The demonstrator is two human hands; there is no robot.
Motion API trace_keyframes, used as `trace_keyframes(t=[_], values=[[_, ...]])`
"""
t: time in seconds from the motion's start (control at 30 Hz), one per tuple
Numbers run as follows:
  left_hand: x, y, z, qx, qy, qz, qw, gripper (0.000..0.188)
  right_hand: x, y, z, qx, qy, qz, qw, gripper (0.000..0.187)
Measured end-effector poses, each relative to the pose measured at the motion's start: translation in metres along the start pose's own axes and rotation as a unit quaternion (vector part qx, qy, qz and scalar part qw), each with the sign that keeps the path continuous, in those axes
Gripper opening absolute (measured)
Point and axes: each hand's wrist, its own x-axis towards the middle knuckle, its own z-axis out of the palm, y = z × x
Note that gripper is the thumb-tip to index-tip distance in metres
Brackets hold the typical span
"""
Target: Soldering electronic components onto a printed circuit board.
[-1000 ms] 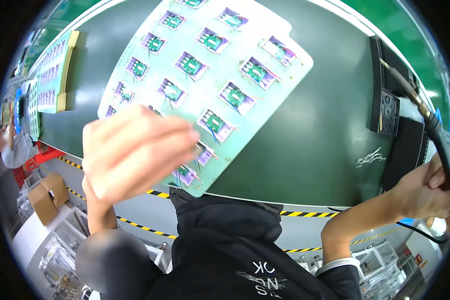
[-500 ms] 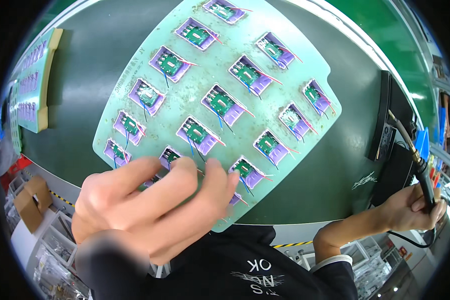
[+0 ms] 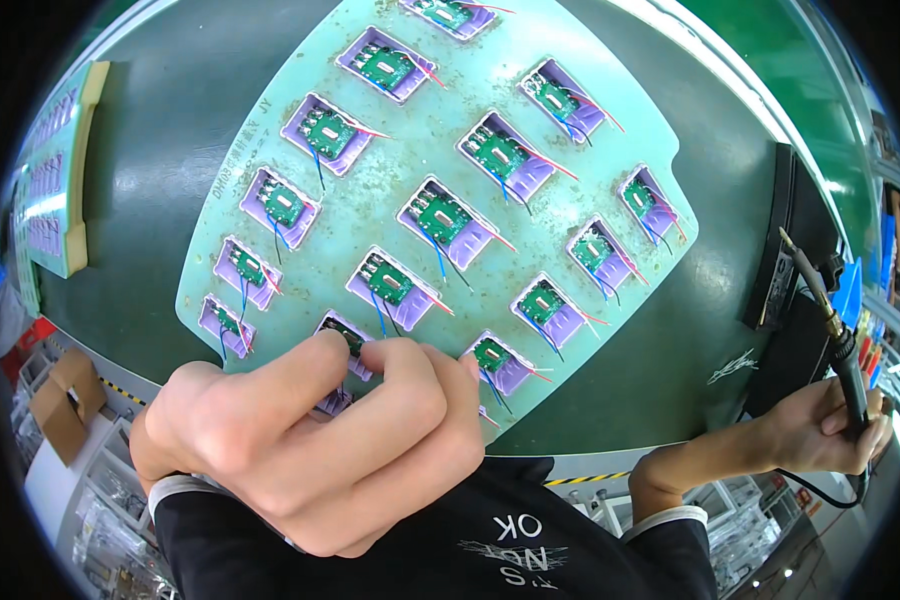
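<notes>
on my feed the pale green board point(image 3: 365, 200) lies aslant on the dark green bench point(image 3: 140, 260), in front of the body, its far end cut off by the top of the view. its pockets hold purple housings point(image 3: 468, 248), each with a green circuit board point(image 3: 437, 215) and thin red, blue and dark wires point(image 3: 440, 258) trailing out over the rim.

i see the left hand point(image 3: 320, 440) over the near edge, fingers curled in beside a housing point(image 3: 362, 372); it stands in the way of the nearest pockets. its fingertips are hidden from me, so i cannot tell whether they pinch anything. the right hand point(image 3: 835, 425), well apart from it, is wrapped around the handle of a soldering iron point(image 3: 832, 325), whose tip points up and away from the board. a black cord point(image 3: 820, 495) loops below that hand.

just left of the iron, pale strands point(image 3: 732, 367) lie on the bench, with black cases point(image 3: 770, 270) beyond. at the far left i have a second board point(image 3: 65, 170) bearing purple pieces, and below it an open cardboard box point(image 3: 62, 395).
</notes>
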Motion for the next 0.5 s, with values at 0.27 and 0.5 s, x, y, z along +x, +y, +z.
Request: trace_keyframes(t=[0.27,0.5], values=[[0.003,0.001,-0.001,-0.050,0.033,-0.035,0.998,0.022,-0.001,0.001,0.004,-0.025,0.001,-0.036,0.999,0.019],[-0.009,-0.020,-0.010,-0.124,0.124,-0.024,0.984,0.034,0.003,-0.002,-0.003,-0.007,-0.044,-0.027,0.999,0.020]])
